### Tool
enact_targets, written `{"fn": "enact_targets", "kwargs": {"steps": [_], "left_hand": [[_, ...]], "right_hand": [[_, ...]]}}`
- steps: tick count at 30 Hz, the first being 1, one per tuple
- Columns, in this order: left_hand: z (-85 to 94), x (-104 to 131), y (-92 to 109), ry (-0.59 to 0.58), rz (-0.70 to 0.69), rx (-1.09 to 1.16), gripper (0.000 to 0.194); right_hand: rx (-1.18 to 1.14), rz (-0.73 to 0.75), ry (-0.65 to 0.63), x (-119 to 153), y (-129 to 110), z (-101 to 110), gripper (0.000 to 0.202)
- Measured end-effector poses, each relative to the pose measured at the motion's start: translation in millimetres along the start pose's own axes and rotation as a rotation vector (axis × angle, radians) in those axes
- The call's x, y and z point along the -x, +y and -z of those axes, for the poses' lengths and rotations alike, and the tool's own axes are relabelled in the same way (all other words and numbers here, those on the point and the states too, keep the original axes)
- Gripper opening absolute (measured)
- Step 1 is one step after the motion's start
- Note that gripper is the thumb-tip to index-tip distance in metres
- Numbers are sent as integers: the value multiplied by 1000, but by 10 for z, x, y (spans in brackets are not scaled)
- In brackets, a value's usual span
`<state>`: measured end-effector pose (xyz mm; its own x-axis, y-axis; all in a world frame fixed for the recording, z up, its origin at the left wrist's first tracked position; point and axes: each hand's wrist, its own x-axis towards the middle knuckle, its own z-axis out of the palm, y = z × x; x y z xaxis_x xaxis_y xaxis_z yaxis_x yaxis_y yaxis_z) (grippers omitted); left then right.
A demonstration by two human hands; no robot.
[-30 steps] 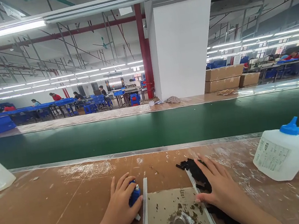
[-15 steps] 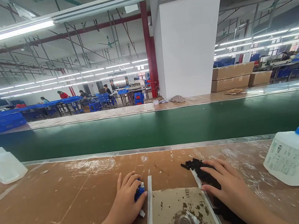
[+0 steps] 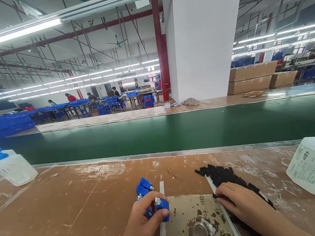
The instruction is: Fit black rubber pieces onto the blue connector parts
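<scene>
Between the thumb and fingers of my left hand (image 3: 137, 224) is a small blue plastic block (image 3: 165, 210) with a white piece on top, above the left edge of a stained cardboard sheet (image 3: 183, 216). More blue blocks (image 3: 144, 186) lie on the table just beyond that hand. My right hand (image 3: 239, 202) has its thumb and index finger pinched on a small black piece (image 3: 214, 196) at the sheet's right edge. Beside and partly under this hand spreads a pile of black pieces (image 3: 224, 175). A clear round dish (image 3: 200, 232) sits on the sheet.
White strips (image 3: 162, 187) run along both sides of the sheet. White bottles with blue caps stand at left (image 3: 18, 170) and right (image 3: 311, 166). Beyond the brown table lies a green conveyor belt (image 3: 119, 139). Blue crates (image 3: 3, 127) and cardboard boxes (image 3: 253, 77) are farther back, with people seated behind.
My left hand has picked up a blue block and moved it right toward the sheet. The fingers of my right hand have closed from spread over the pile to a pinch. The view has shifted slightly.
</scene>
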<state>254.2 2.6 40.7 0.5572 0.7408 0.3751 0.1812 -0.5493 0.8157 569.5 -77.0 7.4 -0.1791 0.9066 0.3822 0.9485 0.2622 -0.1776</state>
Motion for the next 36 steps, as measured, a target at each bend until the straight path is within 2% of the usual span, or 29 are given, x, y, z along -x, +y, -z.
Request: {"fn": "enact_targets", "kwargs": {"steps": [2, 4, 7, 11, 17, 22, 26, 36], "left_hand": [[-97, 15, 48, -56, 160, 307, 37], [-184, 13, 53, -90, 263, 531, 43], [-274, 6, 8, -82, 407, 696, 42], [-331, 13, -39, -74, 550, 843, 51], [-350, 24, -36, -115, 581, 958, 58], [-369, 31, -104, -122, 526, 976, 59], [-391, 21, -113, -122, 541, 998, 63], [-383, 14, -60, -141, 538, 936, 57]], "right_hand": [[-1, 23, -6, -2, -53, 3, 19], [3, 40, -4, -1, -90, -5, 24], [12, 74, 0, -1, -110, -38, 28], [29, 131, 20, 16, -99, -132, 36], [78, 208, 23, 113, -106, -270, 42], [113, 168, 11, 174, -165, -261, 48], [78, 121, -36, 141, -198, -241, 45], [-169, -68, -219, -23, -280, 63, 26]]}}
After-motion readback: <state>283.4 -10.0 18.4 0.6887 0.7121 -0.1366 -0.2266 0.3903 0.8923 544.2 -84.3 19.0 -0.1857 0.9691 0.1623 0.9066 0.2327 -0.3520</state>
